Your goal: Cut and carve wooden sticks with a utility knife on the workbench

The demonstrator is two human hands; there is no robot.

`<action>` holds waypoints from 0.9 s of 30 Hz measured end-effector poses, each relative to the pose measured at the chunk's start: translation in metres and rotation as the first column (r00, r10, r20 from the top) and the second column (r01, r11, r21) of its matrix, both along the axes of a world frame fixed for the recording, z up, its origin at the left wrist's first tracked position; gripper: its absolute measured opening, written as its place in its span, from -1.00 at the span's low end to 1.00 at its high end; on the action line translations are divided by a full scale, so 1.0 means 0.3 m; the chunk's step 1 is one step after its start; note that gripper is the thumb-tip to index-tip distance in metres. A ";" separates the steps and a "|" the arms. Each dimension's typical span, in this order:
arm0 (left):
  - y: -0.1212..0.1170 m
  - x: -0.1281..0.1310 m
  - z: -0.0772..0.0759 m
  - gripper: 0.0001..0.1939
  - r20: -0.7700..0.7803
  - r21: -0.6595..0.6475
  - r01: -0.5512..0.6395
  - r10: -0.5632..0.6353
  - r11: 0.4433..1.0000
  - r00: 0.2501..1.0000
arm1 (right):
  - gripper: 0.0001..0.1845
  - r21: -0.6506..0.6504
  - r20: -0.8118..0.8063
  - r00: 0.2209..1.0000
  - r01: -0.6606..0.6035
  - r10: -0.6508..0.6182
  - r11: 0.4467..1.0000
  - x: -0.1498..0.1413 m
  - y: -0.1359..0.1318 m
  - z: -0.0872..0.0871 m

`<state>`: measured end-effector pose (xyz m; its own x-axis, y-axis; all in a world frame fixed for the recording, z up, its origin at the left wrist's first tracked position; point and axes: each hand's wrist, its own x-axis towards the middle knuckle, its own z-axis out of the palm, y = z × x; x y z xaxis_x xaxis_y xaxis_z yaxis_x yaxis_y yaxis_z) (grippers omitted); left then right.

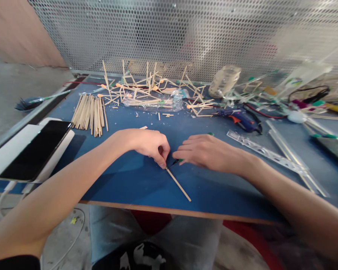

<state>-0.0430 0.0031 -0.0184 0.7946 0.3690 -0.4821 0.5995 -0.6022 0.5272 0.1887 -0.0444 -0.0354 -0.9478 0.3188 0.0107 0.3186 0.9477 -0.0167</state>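
Observation:
A thin wooden stick (178,184) slants across the blue tabletop toward its front edge. My left hand (154,146) pinches the upper end between thumb and fingers. Close on the right, my right hand (201,152) is closed around a small green-handled tool (180,160); its dark tip points at the stick beside my left fingertips. Most of that tool is hidden in the hand, so its exact kind does not show. A pale stick piece (143,128) lies behind my left wrist.
A bundle of wooden sticks (90,114) and a phone (38,150) lie at left. Stick frames (149,84) stand along the perforated metal screen (124,33). To the right are a blue glue gun (245,118), a clear ruler (264,152) and a jar (224,80).

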 end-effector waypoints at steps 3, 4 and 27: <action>0.000 -0.002 -0.002 -0.77 -0.005 -0.005 0.000 0.000 1.000 1.000 | -0.69 0.021 0.004 1.000 0.025 -0.025 0.999 0.005 -0.001 0.002; 0.001 -0.003 -0.002 -0.77 -0.009 -0.004 0.003 -0.003 1.000 1.000 | -0.69 0.026 0.021 0.999 0.028 -0.029 0.999 0.003 -0.004 0.004; 0.002 -0.007 0.004 -0.76 0.018 -0.031 0.014 -0.013 0.999 1.000 | -0.70 -0.007 0.058 0.997 0.059 -0.059 0.998 0.029 0.020 0.016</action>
<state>-0.0452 0.0037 -0.0173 0.8077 0.3433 -0.4794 0.5822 -0.5929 0.5563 0.1973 -0.0383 -0.0305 -0.9262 0.3742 -0.0460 0.3748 0.9271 -0.0045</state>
